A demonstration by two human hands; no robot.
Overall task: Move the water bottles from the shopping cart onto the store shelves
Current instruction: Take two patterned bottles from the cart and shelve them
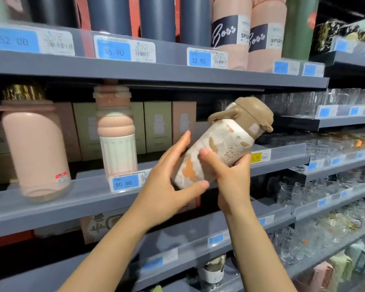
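**Patterned bottle held tilted before the middle shelf**

Cream plastic printed with orange and tan leaf shapes makes up the body of the water bottle [219, 144], which is capped by a tan lid with a loop handle. It is held in the air in front of the middle shelf [72, 199], tilted with the lid up and to the right, and it touches no shelf. The shopping cart is not in view.

The bottle's base is cradled by the left hand [169, 186], thumb under the bottom edge and fingers lying fairly straight along the far side. The middle of the body is gripped by the right hand [228, 173], thumb across the front and fingers curled round behind.

The placing step appears to be in hand: the bottle has been brought to the shelves but not yet set down. The next move is judged to call for the bottle to be turned upright and lowered onto the bare stretch of shelf behind it, to the right of the ribbed pink and white bottle [116, 135], with care taken to clear the raised clear strip at the shelf's front edge.

A smooth, rounded pink bottle [34, 148] stands at the left with a translucent base. Flat-sided cardboard boxes [156, 125] in pale green and pink are lined up at the back. Clear glassware [316, 203] fills the shelves to the right.
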